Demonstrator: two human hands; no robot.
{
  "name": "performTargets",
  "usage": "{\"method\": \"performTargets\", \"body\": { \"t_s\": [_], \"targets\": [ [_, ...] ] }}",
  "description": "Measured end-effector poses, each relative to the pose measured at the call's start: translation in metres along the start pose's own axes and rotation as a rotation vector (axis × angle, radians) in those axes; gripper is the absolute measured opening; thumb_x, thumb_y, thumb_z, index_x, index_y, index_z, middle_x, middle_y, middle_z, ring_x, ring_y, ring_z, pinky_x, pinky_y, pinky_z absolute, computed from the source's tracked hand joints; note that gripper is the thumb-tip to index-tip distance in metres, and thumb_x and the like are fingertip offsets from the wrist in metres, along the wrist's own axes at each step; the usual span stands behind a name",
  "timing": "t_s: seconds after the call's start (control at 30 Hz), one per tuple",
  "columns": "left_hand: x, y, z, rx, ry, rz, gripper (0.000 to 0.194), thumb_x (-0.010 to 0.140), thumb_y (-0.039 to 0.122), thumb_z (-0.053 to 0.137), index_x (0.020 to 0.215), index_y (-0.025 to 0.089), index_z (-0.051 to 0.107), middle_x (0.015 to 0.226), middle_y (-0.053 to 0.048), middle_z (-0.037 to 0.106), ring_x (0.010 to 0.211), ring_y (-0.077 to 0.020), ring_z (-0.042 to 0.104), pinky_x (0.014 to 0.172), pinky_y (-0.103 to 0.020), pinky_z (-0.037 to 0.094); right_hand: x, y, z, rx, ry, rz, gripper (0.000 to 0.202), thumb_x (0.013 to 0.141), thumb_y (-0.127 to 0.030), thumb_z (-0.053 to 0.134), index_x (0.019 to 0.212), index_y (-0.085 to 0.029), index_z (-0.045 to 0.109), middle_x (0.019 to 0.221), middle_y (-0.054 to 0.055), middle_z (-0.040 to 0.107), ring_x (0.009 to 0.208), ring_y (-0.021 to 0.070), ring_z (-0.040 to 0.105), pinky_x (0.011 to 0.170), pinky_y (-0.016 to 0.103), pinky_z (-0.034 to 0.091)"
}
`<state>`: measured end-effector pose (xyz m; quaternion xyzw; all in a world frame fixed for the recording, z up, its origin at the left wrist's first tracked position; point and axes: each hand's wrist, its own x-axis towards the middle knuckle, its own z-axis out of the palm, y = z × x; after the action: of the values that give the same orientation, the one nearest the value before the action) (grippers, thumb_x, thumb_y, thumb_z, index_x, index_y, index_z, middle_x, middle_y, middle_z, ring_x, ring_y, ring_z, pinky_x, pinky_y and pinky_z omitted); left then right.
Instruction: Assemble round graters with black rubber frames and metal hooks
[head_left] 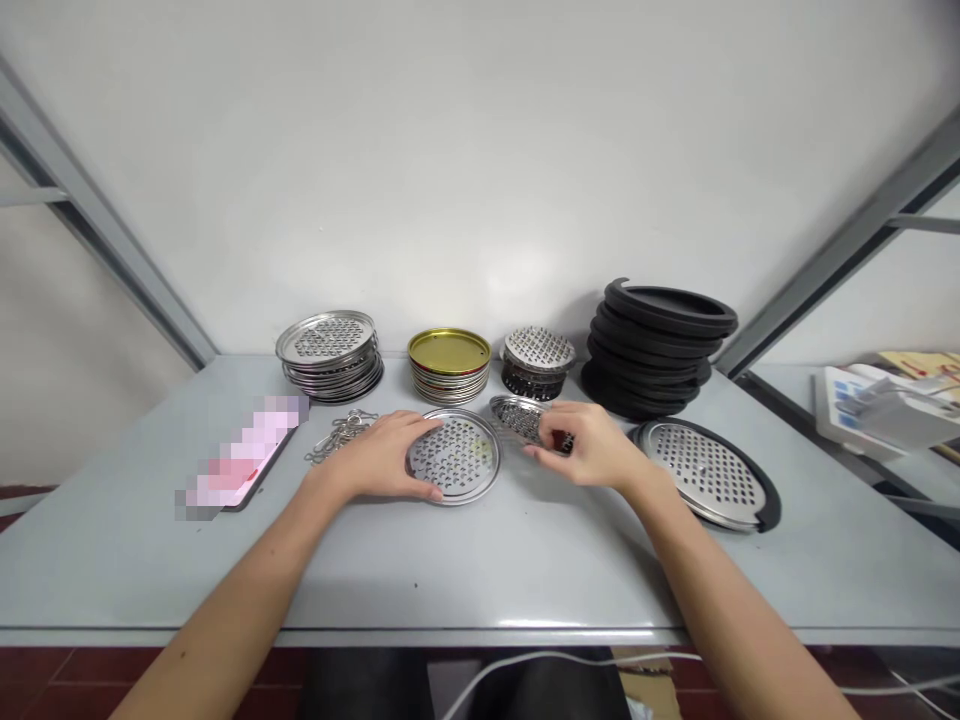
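L hand (382,452): fingers apart at disc (461,455) edge. R hand (596,442): fingers clamped on tilted grater (514,412); loose grip prob. risked slip.

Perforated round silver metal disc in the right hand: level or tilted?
Tilted: the perforated silver disc slants down toward the right hand, showing a narrow oval outline; the hand covers part of it.

The left hand (386,455) covers parts of the rim of the flat perforated disc (459,455) and some of the wire hooks (339,437). The curled right hand (589,442) hides one end of a blurred, tilted disc (513,410). Left of both hands, pixelation masks a pink-faced device (251,455). The lower picture edge cuts off both forearms (247,570).
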<state>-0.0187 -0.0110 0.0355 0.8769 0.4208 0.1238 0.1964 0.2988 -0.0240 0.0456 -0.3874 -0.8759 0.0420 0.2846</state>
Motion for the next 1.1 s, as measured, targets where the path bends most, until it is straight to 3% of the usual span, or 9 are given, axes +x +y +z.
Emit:
{"method": "performTargets", "body": {
  "t_s": [0.1, 0.2, 0.33, 0.47, 0.7, 1.1],
  "targets": [
    [-0.002, -0.003, -0.001, -0.026, -0.027, 0.003, 0.099, 0.054, 0.068, 0.075, 0.139, 0.028, 0.044, 0.140, -0.011, 0.048, 0.129, -0.0358, 0.041, 0.106, -0.044, 0.032, 0.001, -0.002, 0.002, -0.009, -0.107, 0.051, 0.025, 0.073, -0.030, 0.067, 0.057, -0.020, 0.053, 0.056, -0.002, 0.054, 0.052, 0.0111, 0.045, 0.051, 0.024, 0.030],
    [-0.004, 0.000, -0.002, -0.019, -0.069, 0.003, 0.101, 0.055, 0.068, 0.075, 0.142, 0.028, 0.041, 0.144, -0.011, 0.044, 0.132, -0.0358, 0.038, 0.108, -0.045, 0.030, 0.003, -0.005, 0.008, 0.022, -0.119, 0.090, 0.018, 0.078, -0.031, 0.064, 0.064, -0.020, 0.059, 0.061, -0.001, 0.059, 0.057, 0.0130, 0.051, 0.056, 0.025, 0.037],
    [-0.003, 0.010, 0.001, -0.037, -0.120, 0.041, 0.107, 0.053, 0.069, 0.075, 0.143, 0.027, 0.038, 0.147, -0.011, 0.040, 0.135, -0.0354, 0.033, 0.111, -0.045, 0.027, 0.007, -0.013, 0.026, 0.024, 0.005, 0.081, 0.021, 0.088, -0.034, 0.053, 0.097, -0.019, 0.065, 0.098, 0.009, 0.065, 0.093, 0.0216, 0.059, 0.083, 0.036, 0.047],
    [-0.001, 0.017, 0.007, -0.076, -0.120, 0.091, 0.109, 0.049, 0.067, 0.078, 0.142, 0.026, 0.039, 0.146, -0.011, 0.041, 0.136, -0.0363, 0.033, 0.110, -0.047, 0.028, 0.008, -0.021, 0.048, 0.021, -0.040, 0.028, 0.037, 0.090, -0.040, 0.050, 0.118, -0.017, 0.060, 0.127, 0.016, 0.054, 0.118, 0.0284, 0.049, 0.100, 0.047, 0.042],
    [-0.001, 0.019, 0.011, -0.075, -0.138, 0.132, 0.112, 0.048, 0.068, 0.078, 0.144, 0.027, 0.038, 0.149, -0.010, 0.038, 0.137, -0.0366, 0.030, 0.112, -0.048, 0.025, 0.008, -0.027, 0.062, 0.004, -0.066, 0.020, 0.041, 0.092, -0.044, 0.048, 0.116, -0.013, 0.061, 0.130, 0.018, 0.053, 0.124, 0.0312, 0.045, 0.105, 0.052, 0.037],
    [0.003, 0.019, 0.013, -0.054, -0.087, 0.179, 0.109, 0.050, 0.065, 0.078, 0.142, 0.021, 0.039, 0.143, -0.013, 0.045, 0.133, -0.0374, 0.036, 0.110, -0.047, 0.029, 0.011, -0.022, 0.062, 0.082, -0.037, 0.009, 0.031, 0.091, -0.038, 0.051, 0.103, -0.016, 0.069, 0.121, 0.014, 0.058, 0.115, 0.0270, 0.051, 0.102, 0.046, 0.041]
  ]
}}
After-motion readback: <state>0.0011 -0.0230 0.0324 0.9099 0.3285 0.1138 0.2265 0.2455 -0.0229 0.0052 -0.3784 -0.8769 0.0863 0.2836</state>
